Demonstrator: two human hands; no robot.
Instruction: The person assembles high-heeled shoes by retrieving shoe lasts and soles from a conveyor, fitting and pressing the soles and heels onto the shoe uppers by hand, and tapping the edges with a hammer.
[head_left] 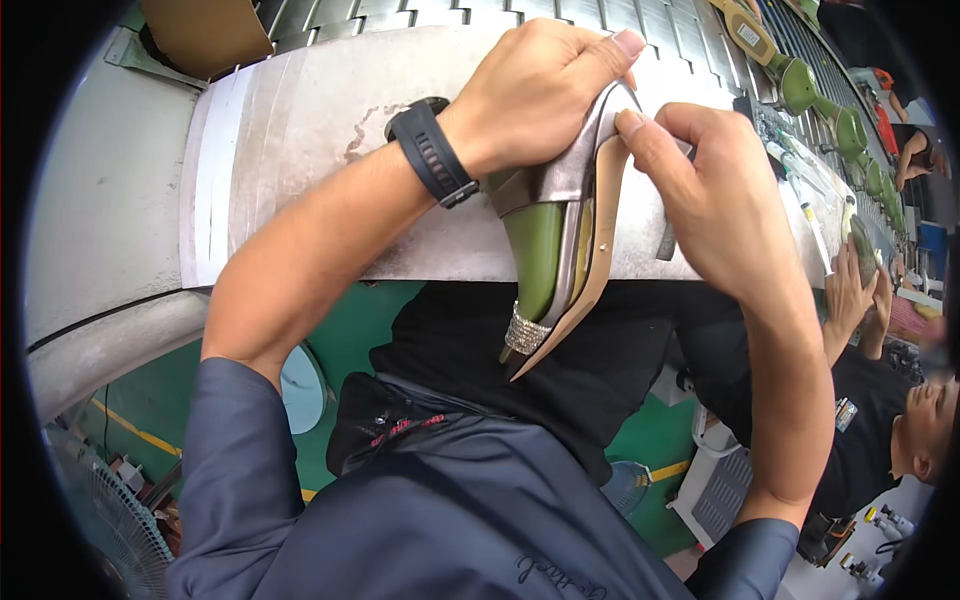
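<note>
A pointed shoe (560, 235) with a silver upper, a tan sole and a rhinestone band near the toe sits on a green last, toe toward me. My left hand (545, 85), with a black watch on its wrist, grips the shoe's heel end from above. My right hand (705, 195) holds the shoe's right side, thumb pressed on the sole edge near the heel. A grey tool handle (668, 240) sticks out below its fingers. Both hands keep the shoe over the front edge of a worn grey work table (300, 130).
A conveyor (800, 60) at the far right carries several green lasts (800, 85). A co-worker in black (880, 420) stands at my right, hands on a shoe (862, 255). A fan (110, 520) stands lower left on the green floor; a cardboard box (205, 30) sits top left.
</note>
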